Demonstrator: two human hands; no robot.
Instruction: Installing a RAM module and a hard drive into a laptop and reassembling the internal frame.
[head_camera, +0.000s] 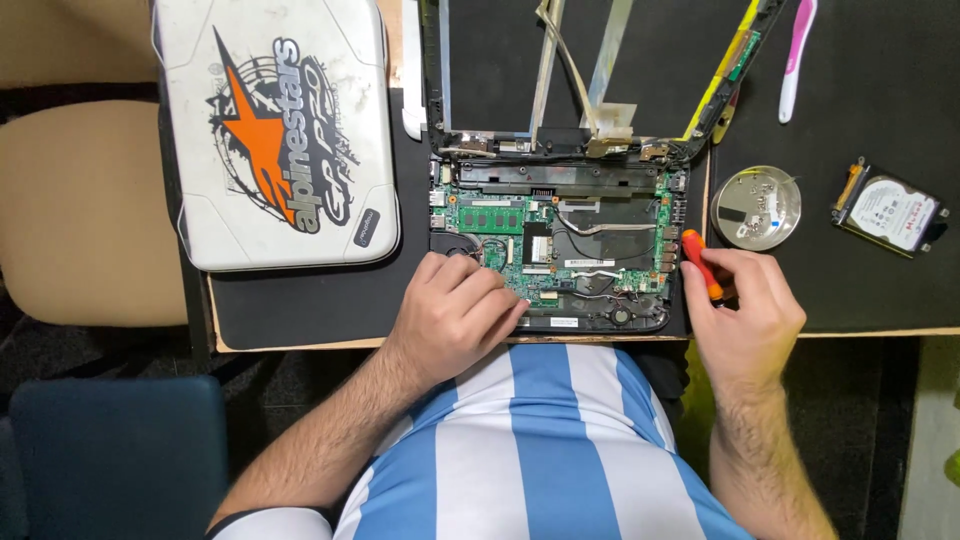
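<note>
Your left hand (455, 310) rests curled on the front edge of the opened laptop base (560, 250), holding nothing, and your right hand (742, 305) grasps an orange screwdriver (702, 265) just beside its right edge. Farther right on the worktop (300, 300) lie a round metal dish (755, 208) and a hard drive (890, 213); a white laptop lid (275, 130) lies to the left.

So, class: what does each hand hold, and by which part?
The right hand grips an orange screwdriver by its handle. The left hand holds nothing; it rests on the open laptop.
</note>
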